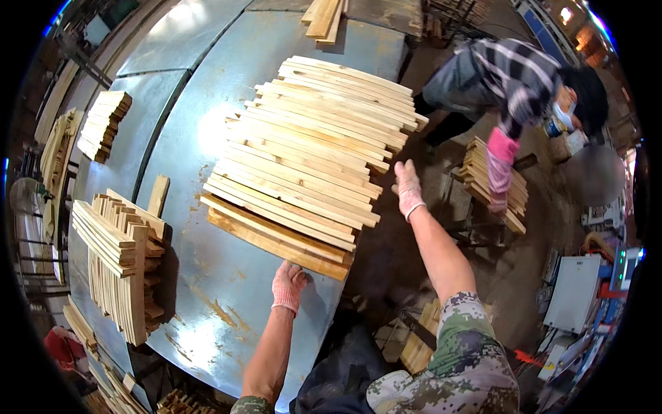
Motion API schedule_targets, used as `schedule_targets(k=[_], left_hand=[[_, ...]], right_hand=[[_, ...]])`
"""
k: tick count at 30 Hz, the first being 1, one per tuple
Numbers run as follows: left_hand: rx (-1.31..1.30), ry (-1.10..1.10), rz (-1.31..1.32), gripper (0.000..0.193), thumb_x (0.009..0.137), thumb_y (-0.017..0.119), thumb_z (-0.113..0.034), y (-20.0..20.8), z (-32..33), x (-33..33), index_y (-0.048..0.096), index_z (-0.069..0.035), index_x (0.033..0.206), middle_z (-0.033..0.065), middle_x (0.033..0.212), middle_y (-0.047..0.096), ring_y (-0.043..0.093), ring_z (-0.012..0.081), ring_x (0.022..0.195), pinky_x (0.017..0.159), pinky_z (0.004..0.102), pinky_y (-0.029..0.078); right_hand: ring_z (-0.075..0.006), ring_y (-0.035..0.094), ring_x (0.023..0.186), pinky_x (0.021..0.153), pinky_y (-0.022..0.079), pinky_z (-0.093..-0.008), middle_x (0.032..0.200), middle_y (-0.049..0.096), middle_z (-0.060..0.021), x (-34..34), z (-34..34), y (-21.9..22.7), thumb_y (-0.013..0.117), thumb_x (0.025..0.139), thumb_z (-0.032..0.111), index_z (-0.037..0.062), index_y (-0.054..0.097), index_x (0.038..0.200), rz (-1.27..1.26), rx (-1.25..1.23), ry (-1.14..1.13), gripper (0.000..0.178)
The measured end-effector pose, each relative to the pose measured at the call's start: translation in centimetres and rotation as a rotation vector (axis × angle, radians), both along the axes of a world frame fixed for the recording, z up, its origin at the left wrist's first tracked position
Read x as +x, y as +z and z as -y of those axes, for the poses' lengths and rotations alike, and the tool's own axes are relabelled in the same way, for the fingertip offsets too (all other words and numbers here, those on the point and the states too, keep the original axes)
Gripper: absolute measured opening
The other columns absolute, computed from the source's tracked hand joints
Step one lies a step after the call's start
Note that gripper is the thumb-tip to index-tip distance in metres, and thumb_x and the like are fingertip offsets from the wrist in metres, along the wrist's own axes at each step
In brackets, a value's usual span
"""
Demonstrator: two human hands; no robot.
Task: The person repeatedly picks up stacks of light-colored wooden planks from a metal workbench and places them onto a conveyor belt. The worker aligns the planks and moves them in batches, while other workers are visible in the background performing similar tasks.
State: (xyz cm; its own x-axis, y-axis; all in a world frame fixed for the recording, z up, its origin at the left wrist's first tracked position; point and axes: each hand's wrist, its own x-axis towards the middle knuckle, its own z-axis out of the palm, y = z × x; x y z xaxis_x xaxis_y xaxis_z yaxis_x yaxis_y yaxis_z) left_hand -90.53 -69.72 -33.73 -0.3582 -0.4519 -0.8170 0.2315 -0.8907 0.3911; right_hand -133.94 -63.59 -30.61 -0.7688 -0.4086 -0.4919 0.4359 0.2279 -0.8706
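Observation:
A broad row of pale wooden strips (296, 145) lies side by side on the metal table (227, 276), with uneven ends on the right. Along its near side is a thicker, darker yellow board (276, 243). My left hand (289, 284), in a pinkish knit glove, has its fingers curled against that board's near edge. I see nothing held in it. Off the right ends of the strips, my right hand (408, 185) hovers in a similar glove. Its fingers are stretched out and hold nothing.
Stacked wood pieces (121, 265) stand on the table's left, with a smaller stack (105, 125) beyond. More boards (324, 19) lie at the far end. To the right, a co-worker (510, 83) bends over a pile of strips (491, 183). A grey cabinet (572, 293) stands at the right.

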Motion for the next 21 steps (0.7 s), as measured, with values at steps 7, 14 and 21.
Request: schedule_targets(k=[7, 14, 21], left_hand=[[0.141, 0.182, 0.184, 0.035, 0.103, 0.064, -0.048, 2.7, 2.6, -8.5, 0.050, -0.018, 0.089, -0.0042, 0.061, 0.046, 0.043, 0.0134, 0.052, 0.053, 0.0347, 0.037], [-0.374, 0.000, 0.497, 0.024, 0.101, 0.071, -0.024, 3.0, 2.8, -6.5, 0.053, -0.010, 0.094, 0.0010, 0.079, 0.060, 0.053, 0.0084, 0.065, 0.058, 0.0252, 0.043], [-0.574, 0.007, 0.691, 0.036, 0.102, 0.070, -0.031, 3.5, 3.1, 4.9, 0.069, 0.001, 0.120, 0.0032, 0.090, 0.070, 0.061, 0.0141, 0.079, 0.074, 0.0324, 0.053]], right_hand=[[-0.0278, 0.041, 0.153, 0.119, 0.037, -0.0435, 0.170, 0.040, -0.0147, -15.8, 2.6, -9.0, 0.060, 0.104, 0.046, 0.0065, 0.025, 0.170, -0.322, 0.173, -0.077, 0.084], [-0.0219, 0.055, 0.139, 0.118, 0.039, -0.0338, 0.151, 0.060, -0.0114, -8.5, 5.3, -4.3, 0.058, 0.110, 0.042, -0.0040, 0.054, 0.151, -0.275, 0.107, -0.051, 0.062], [-0.0174, 0.063, 0.120, 0.109, 0.047, -0.0342, 0.130, 0.071, -0.0069, 4.2, -4.8, -0.9, 0.054, 0.112, 0.040, -0.0036, 0.065, 0.138, -0.272, 0.116, 0.573, 0.052]])
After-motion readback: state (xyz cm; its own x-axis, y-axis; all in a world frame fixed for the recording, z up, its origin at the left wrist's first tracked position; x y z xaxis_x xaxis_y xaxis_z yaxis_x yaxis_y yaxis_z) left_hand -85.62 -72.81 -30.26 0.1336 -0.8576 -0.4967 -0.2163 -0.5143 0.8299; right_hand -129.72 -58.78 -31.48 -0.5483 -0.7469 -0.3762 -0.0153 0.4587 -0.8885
